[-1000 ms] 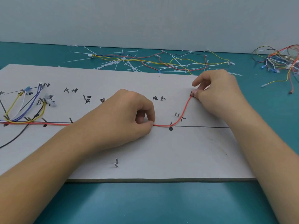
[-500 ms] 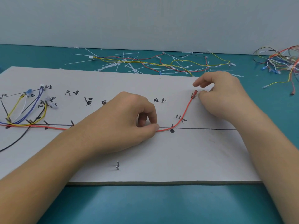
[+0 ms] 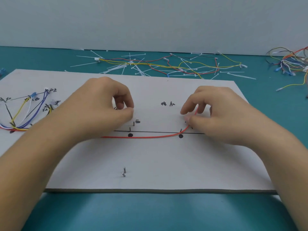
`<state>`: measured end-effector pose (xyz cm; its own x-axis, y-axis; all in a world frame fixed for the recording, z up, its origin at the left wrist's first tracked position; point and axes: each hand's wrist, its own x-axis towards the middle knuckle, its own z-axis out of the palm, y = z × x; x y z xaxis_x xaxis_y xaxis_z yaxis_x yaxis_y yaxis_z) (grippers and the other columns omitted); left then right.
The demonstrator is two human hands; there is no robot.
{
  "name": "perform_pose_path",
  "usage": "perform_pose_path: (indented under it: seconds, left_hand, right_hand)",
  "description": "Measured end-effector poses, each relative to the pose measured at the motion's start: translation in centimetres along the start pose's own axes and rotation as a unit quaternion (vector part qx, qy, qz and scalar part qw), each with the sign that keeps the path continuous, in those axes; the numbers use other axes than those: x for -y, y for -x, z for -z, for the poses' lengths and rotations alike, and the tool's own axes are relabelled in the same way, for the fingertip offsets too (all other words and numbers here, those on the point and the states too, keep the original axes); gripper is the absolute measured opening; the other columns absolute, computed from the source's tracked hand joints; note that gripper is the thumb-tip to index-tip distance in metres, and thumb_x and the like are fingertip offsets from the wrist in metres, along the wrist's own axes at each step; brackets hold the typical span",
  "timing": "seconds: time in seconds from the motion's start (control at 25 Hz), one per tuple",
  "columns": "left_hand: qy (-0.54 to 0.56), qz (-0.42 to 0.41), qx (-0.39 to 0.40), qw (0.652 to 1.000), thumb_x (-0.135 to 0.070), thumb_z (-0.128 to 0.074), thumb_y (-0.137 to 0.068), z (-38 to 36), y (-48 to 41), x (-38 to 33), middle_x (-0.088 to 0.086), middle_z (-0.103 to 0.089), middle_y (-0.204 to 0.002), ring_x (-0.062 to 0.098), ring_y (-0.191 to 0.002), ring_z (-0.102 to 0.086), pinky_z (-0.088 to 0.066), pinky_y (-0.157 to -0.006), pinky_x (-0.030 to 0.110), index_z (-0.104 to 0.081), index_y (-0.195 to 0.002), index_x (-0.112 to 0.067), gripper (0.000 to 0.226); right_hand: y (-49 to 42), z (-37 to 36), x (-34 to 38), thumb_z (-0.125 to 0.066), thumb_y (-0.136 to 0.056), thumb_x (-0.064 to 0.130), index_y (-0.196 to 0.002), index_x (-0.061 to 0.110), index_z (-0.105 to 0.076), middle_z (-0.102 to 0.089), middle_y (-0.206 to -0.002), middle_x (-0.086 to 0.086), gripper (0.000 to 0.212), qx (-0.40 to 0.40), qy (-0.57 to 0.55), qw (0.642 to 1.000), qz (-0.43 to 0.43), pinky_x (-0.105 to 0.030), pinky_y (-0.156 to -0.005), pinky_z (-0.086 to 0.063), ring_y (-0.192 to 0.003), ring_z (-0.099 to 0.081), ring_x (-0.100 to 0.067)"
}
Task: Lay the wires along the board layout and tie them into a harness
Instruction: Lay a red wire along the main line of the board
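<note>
A teal tabletop (image 3: 150,212) under a pale wall (image 3: 150,22) carries the white layout board (image 3: 166,160), where we see both hands in new places. The left hand (image 3: 103,107), which half a second ago pinched the red wire (image 3: 150,137) on the drawn black line (image 3: 155,131), now sits higher on the board, fingers curled and thumb meeting index tip, with nothing showing between them. The right hand (image 3: 215,114) has come in from the far pin to the bend, where its thumb and fingers pinch the red wire as it rises between them.

The wire, taut along the line before, now sags just below it, running between the 2 black dots (image 3: 130,135) and disappearing under the left wrist.

At the board's left end lies a fan of yellow, white, blue and black wires (image 3: 21,117), partly hidden by the left forearm. 2 short pins (image 3: 124,171) stand near the front edge. Beyond the board, white cable ties (image 3: 130,67) lie scattered among a loose harness (image 3: 183,65), and a tangle of coloured wires (image 3: 290,64) sits at far right.
</note>
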<state>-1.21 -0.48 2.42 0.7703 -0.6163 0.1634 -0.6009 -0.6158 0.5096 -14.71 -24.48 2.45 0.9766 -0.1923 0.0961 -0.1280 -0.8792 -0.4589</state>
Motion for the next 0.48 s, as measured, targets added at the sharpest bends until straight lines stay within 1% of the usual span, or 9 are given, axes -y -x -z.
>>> perform_pose_path:
  seconds: [0.08,0.16,0.2,0.28,0.32,0.36,0.44,0.48]
  left_hand:
    - [-0.015,0.019,0.027,0.999,-0.032,-0.072,-0.079,0.64,-0.11,0.53,-0.032,-0.060,-0.089,-0.001,-0.070,-0.056,-0.038,-0.056,0.024,-0.071,-0.082,-0.044,0.012]
    - [-0.035,0.020,0.069,0.997,-0.040,-0.073,-0.077,1.07,0.06,0.77,-0.037,-0.059,-0.093,-0.003,-0.075,-0.057,-0.041,-0.059,0.025,-0.069,-0.088,-0.051,0.016]
    - [-0.040,0.017,0.091,0.995,-0.046,-0.072,-0.074,1.18,0.17,0.82,-0.035,-0.061,-0.092,0.000,-0.075,-0.059,-0.045,-0.061,0.027,-0.069,-0.089,-0.053,0.016]
    - [-0.036,0.005,0.120,0.992,-0.056,-0.069,-0.068,1.25,0.29,0.80,-0.024,-0.068,-0.085,0.006,-0.072,-0.064,-0.055,-0.064,0.032,-0.071,-0.088,-0.053,0.020]
    - [-0.031,0.001,0.121,0.992,-0.059,-0.072,-0.068,1.17,0.30,0.74,-0.018,-0.070,-0.079,0.007,-0.069,-0.065,-0.057,-0.064,0.034,-0.073,-0.086,-0.052,0.019]
    - [-0.028,-0.003,0.116,0.993,-0.058,-0.076,-0.071,1.07,0.26,0.67,-0.014,-0.070,-0.074,0.007,-0.065,-0.064,-0.057,-0.061,0.032,-0.074,-0.083,-0.052,0.014]
    - [-0.026,-0.013,0.101,0.994,-0.048,-0.080,-0.075,0.75,0.23,0.47,-0.014,-0.069,-0.068,0.005,-0.060,-0.062,-0.050,-0.051,0.023,-0.076,-0.078,-0.049,0.005]
    - [-0.028,-0.017,0.096,0.995,-0.043,-0.081,-0.076,0.60,0.23,0.40,-0.017,-0.068,-0.067,0.004,-0.058,-0.061,-0.045,-0.047,0.016,-0.077,-0.076,-0.046,0.005]
  right_hand:
    - [0.01,-0.45,0.24,-0.075,-0.086,0.029,-0.080,0.034,-0.072,-0.062,-0.085,0.017,0.008,0.017,0.010,1.000,-0.002,-0.016,-0.068,-0.044,-0.081,-0.060,0.001]
    - [-0.17,-0.75,0.19,-0.076,-0.087,0.029,-0.076,0.031,-0.071,-0.063,-0.079,0.016,0.012,0.011,0.018,1.000,-0.006,-0.015,-0.065,-0.042,-0.081,-0.057,0.004]
    - [-0.25,-0.82,0.17,-0.076,-0.087,0.028,-0.075,0.030,-0.071,-0.062,-0.077,0.016,0.013,0.008,0.023,1.000,-0.009,-0.014,-0.062,-0.040,-0.081,-0.056,0.006]
    - [-0.29,-0.83,0.22,-0.076,-0.087,0.028,-0.073,0.030,-0.071,-0.061,-0.073,0.016,0.014,0.001,0.026,1.000,-0.017,-0.014,-0.058,-0.037,-0.080,-0.054,0.009]
    - [-0.27,-0.79,0.24,-0.076,-0.086,0.029,-0.073,0.029,-0.071,-0.060,-0.072,0.016,0.015,-0.003,0.027,0.999,-0.019,-0.017,-0.058,-0.039,-0.079,-0.054,0.009]
    - [-0.25,-0.75,0.32,-0.076,-0.085,0.028,-0.072,0.029,-0.071,-0.061,-0.071,0.016,0.015,-0.007,0.030,0.999,-0.018,-0.022,-0.059,-0.043,-0.077,-0.055,0.007]
    - [-0.24,-0.63,0.60,-0.075,-0.084,0.025,-0.071,0.027,-0.070,-0.063,-0.072,0.015,0.015,-0.009,0.040,0.999,-0.010,-0.033,-0.065,-0.051,-0.075,-0.056,0.001]
    - [-0.26,-0.57,0.75,-0.074,-0.084,0.023,-0.070,0.027,-0.069,-0.064,-0.073,0.014,0.015,-0.007,0.043,0.999,-0.004,-0.037,-0.068,-0.053,-0.075,-0.057,-0.001]
